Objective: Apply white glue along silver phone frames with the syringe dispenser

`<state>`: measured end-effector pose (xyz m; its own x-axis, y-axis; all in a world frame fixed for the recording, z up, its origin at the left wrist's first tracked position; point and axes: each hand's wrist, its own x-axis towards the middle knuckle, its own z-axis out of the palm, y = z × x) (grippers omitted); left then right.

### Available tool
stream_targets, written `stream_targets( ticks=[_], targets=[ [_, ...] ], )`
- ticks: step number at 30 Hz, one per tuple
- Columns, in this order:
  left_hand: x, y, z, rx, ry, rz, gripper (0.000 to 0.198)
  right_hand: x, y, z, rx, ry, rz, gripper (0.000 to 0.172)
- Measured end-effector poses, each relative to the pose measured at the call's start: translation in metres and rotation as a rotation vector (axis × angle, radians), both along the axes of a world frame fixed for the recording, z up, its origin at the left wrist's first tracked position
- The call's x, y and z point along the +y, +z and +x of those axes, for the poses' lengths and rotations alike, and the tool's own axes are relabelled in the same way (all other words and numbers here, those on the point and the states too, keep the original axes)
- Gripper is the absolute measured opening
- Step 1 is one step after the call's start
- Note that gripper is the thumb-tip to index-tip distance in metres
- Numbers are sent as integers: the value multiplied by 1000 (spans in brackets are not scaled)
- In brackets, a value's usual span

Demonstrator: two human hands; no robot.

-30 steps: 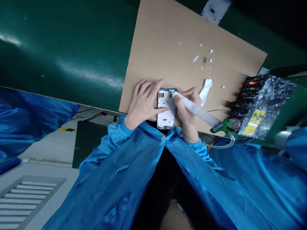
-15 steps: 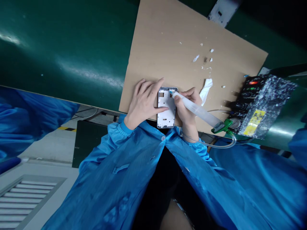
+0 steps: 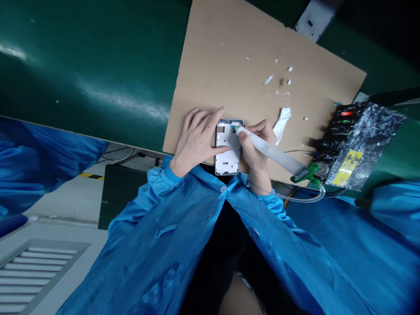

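Note:
A white phone frame (image 3: 231, 151) with dark edges and small cutouts lies at the near edge of the cardboard sheet. My left hand (image 3: 198, 140) steadies it from the left, the thumb across its face and the index finger by its upper left corner. In my right hand (image 3: 257, 146) is a translucent dispensing syringe (image 3: 275, 155), held like a pen. Its blue tip meets or hovers just over the frame's upper part; contact cannot be made out. A green cap (image 3: 305, 173) closes the syringe's rear end, with a clear hose attached.
Scraps and a white strip (image 3: 282, 124) lie on the cardboard sheet (image 3: 226, 65). The black, white-smeared dispenser box (image 3: 361, 144) stands at right. Another phone frame (image 3: 315, 19) is at the top right. Blue sleeves of other people (image 3: 398, 214) show on both sides.
The syringe's rear end has shifted slightly right, while both hands stay nearly still. The far phone frame has slid right. A co-worker's blue sleeve on the right has come further into view.

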<state>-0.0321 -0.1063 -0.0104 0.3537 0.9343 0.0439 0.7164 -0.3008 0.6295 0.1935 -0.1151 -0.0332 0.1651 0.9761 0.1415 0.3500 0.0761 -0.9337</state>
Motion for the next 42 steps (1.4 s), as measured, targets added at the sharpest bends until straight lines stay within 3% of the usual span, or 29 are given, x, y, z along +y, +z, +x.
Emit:
stream_targets(
  ticks=[9,16,25,42],
  targets=[
    [0,-1,0,-11,-1,16,114,0,1,-1,16,-6,-31,53],
    [0,0,0,-2,-5,-5,114,-1,4,-2,34,4,-12,47],
    [-1,0,1,22,-6,27,112,-1,-2,1,69,4,-46,52],
    [-1,-4,2,18,-22,64,113,1,-4,3,-44,-4,19,50]
  ],
)
